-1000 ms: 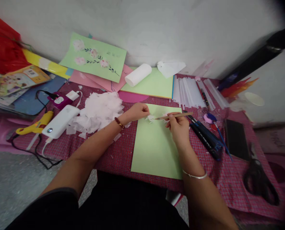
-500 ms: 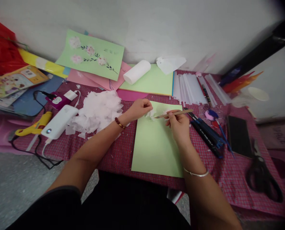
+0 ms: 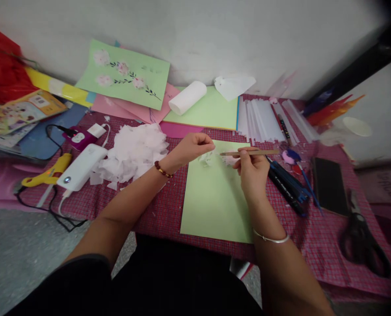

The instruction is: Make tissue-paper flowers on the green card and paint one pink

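Note:
My right hand [image 3: 253, 171] grips a wooden pencil [image 3: 259, 152], held nearly level with its tip pointing left above a light green sheet [image 3: 215, 202]. Over the sheet's upper left edge is my left hand [image 3: 198, 147], its thumb and forefinger pinched together; whatever sits between them is too small to make out. Just below those fingertips, a crumpled white tissue paper flower [image 3: 207, 159] lies on the sheet. A second whitish-pink tissue clump [image 3: 229, 160] is beside it, partly covered by my right hand.
Left of the sheet is a pile of white tissue pieces [image 3: 138, 149], then a power bank [image 3: 83, 167] and yellow glue gun [image 3: 47, 172]. Markers [image 3: 286, 188], a phone [image 3: 329, 186] and scissors [image 3: 363, 241] lie right. Behind are a paper roll [image 3: 188, 98], glue sticks [image 3: 263, 120] and a flower card [image 3: 126, 74].
My right hand has moved right with the pencil, whose tip has drawn away from the white tissue flower and risen. My left hand has shifted slightly right and up, still pinched.

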{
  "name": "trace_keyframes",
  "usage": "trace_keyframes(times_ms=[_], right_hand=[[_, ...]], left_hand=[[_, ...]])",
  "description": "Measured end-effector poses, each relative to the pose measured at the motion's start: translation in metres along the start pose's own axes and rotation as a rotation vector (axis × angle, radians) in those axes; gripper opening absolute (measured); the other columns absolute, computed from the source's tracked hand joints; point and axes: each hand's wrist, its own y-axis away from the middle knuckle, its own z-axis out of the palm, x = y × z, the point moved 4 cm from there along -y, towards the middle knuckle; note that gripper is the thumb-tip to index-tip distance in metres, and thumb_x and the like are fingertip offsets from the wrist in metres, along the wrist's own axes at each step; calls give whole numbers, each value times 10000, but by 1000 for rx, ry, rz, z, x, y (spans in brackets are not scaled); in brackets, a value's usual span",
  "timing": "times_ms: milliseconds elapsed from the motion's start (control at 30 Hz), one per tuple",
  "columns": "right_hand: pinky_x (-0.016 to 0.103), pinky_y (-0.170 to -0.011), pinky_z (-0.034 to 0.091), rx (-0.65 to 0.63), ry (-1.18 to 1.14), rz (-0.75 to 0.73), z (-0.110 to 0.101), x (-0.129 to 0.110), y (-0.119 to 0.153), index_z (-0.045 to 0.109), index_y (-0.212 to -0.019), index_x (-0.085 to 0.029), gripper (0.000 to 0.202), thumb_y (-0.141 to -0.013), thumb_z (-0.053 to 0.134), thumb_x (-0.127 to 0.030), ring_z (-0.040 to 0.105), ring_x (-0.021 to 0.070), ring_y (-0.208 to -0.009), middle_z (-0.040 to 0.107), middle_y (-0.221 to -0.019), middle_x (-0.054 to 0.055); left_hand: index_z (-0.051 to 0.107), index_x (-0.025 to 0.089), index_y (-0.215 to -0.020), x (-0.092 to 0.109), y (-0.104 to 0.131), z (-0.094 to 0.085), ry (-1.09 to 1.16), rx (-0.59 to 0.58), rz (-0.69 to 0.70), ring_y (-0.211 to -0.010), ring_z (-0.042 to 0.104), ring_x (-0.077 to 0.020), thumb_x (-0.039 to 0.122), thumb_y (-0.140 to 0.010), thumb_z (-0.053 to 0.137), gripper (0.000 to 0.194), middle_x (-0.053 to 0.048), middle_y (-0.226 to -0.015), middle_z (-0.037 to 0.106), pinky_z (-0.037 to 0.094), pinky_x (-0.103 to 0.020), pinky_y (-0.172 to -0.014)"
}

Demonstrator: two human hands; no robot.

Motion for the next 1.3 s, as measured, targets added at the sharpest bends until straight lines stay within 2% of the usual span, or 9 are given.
trace_keyframes(times_ms=[100,200,300,667,867,1033,1167,1300], right_hand=[[199,-407,382,25,10,-2,-4,0,-3,615,-852,-179,188,-847,613,-367,512,79,-445,631,-681,-5],[202,-409,385,55,0,-11,-7,-1,-5,612,-850,-178,188,-845,609,-365,516,83,-453,625,-679,-5],[207,-411,390,67,-20,-19,-7,-3,-4,603,-851,-180,173,-847,605,-353,519,86,-452,622,-674,-5],[217,-460,441,-47,91,-101,9,-12,6,617,-835,-195,177,-887,571,-357,538,85,-501,619,-726,-5],[235,-482,464,-149,138,-98,21,-5,7,627,-856,-200,179,-888,570,-367,563,92,-544,631,-837,12],[246,-502,476,-192,161,-111,26,-2,5,626,-861,-205,181,-888,565,-373,563,96,-550,631,-849,11],[241,-499,468,-163,136,-92,22,-2,2,631,-856,-197,192,-876,579,-381,566,96,-549,636,-830,13],[208,-405,378,-47,-12,33,13,8,-3,609,-858,-192,228,-842,605,-419,522,81,-473,629,-730,-5]], left_hand=[[614,145,-720,-15,-6,3,119,-14,-89,-505,333,-63,292,-780,613,159,52,-574,439,245,-228,-503],[618,131,-670,-35,-10,0,-42,41,-179,-503,336,-60,222,-732,635,112,49,-560,466,246,-233,-510],[597,136,-635,-44,-11,-5,-183,85,-203,-504,334,-60,178,-717,620,96,51,-554,473,240,-236,-510],[563,152,-568,-30,-2,0,-107,114,-243,-463,269,-51,197,-683,638,144,70,-488,385,195,-234,-481],[566,149,-550,-32,0,1,-168,127,-280,-452,256,-55,178,-665,621,131,73,-455,358,166,-242,-472],[580,143,-563,-33,0,2,-177,85,-266,-466,269,-56,216,-665,626,134,67,-481,376,175,-237,-476],[620,133,-608,-27,-3,6,-156,56,-199,-496,317,-63,237,-679,614,126,52,-525,430,218,-229,-491],[629,129,-630,-14,-11,12,-194,28,-161,-508,341,-72,233,-707,602,132,44,-532,438,234,-233,-498]])
